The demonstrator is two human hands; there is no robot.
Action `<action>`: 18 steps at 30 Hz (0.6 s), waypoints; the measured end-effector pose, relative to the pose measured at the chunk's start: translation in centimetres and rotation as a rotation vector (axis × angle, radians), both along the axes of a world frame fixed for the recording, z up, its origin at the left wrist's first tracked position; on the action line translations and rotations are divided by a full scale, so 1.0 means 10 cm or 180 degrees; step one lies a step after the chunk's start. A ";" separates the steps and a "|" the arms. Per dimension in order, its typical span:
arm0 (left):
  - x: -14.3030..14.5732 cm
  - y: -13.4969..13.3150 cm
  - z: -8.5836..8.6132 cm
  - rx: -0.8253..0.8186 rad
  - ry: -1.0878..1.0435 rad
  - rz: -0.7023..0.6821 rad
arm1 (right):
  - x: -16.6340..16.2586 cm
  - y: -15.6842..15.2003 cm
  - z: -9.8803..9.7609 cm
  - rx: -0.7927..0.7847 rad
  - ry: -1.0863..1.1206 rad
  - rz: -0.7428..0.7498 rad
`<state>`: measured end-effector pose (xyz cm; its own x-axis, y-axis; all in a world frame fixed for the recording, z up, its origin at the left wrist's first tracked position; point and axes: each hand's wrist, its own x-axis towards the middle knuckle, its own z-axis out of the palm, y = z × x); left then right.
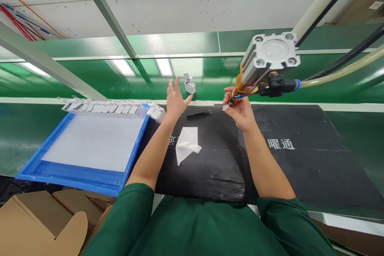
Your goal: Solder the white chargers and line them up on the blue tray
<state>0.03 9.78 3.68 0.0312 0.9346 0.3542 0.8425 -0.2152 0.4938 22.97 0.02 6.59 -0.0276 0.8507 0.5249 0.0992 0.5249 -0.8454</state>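
Note:
My left hand (175, 100) is raised with fingers spread, holding nothing, just short of a small white open case (189, 85) that stands on the green conveyor belt (90, 76). My right hand (238, 108) is closed in a pinch on a small part with coloured wires (232, 100), held right under the orange tip of a hanging pneumatic cylinder tool (270, 62). Black tweezers (198, 114) lie on the black mat (300, 160) between my hands. A crumpled white cloth (186, 144) rests on the mat near my left forearm.
A blue tray (39, 168) with a white sheet sits at left, with a row of several small white cases (105, 107) along its far edge. Cardboard boxes (45, 220) stand at lower left. Hoses (345, 68) run right from the cylinder.

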 end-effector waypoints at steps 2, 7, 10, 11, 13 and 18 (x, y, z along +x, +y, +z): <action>0.22 0.29 -0.06 -0.0500 -0.0168 0.0082 | 0.00 -0.01 0.00 -0.0024 0.0001 0.0024; 0.35 0.79 -0.16 -0.0836 -0.0434 0.0205 | 0.00 -0.02 0.00 -0.0039 -0.0147 0.0024; 0.30 0.72 -0.15 -0.0545 -0.0468 -0.0071 | 0.00 -0.01 -0.01 0.0009 -0.0210 0.0038; 0.29 0.62 -0.14 -0.0473 -0.0512 -0.0320 | 0.00 -0.01 -0.02 0.0020 -0.0198 0.0040; 0.27 0.33 -0.11 -0.0465 -0.0619 -0.0914 | 0.01 0.01 -0.03 0.0014 -0.0159 0.0016; 0.23 -0.58 -0.06 -0.0830 -0.0403 -0.2231 | 0.06 0.03 -0.04 -0.0023 -0.0227 -0.0092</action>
<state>2.36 3.97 3.12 0.6226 0.7649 0.1649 0.4848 -0.5425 0.6860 23.56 0.34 6.17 -0.0402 0.8555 0.5163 0.1742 0.5148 -0.8395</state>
